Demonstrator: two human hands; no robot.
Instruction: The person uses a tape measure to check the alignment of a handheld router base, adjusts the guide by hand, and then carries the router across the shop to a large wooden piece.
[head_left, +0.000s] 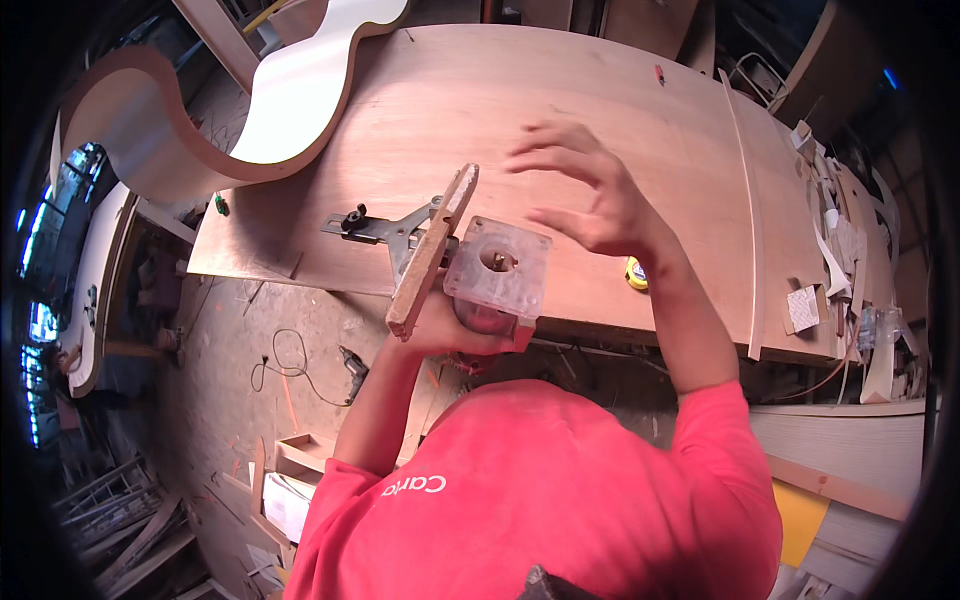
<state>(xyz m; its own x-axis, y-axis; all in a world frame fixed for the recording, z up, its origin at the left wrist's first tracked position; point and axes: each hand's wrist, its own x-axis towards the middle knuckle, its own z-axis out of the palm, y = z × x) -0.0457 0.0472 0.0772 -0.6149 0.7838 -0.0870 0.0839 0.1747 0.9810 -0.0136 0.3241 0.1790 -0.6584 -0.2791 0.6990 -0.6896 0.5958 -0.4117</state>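
Head view: your left hand (450,326), one, partly hidden, closed around the body of a handheld router (515,288), its clear square base facing up, at the near edge of the plywood sheet (420,110). Fixed beside that base: a metal guide (404,236) with a wooden strip (432,255). Your right hand (592,188), one, raised, fingers loosely spread, thumb apart, gripping nothing. Near your right forearm: a yellow tape measure (636,273). Upper left: a wavy curved panel (300,100). Floor: a corded drill (352,370).

Littered floor (228,352), wooden table (440,110)
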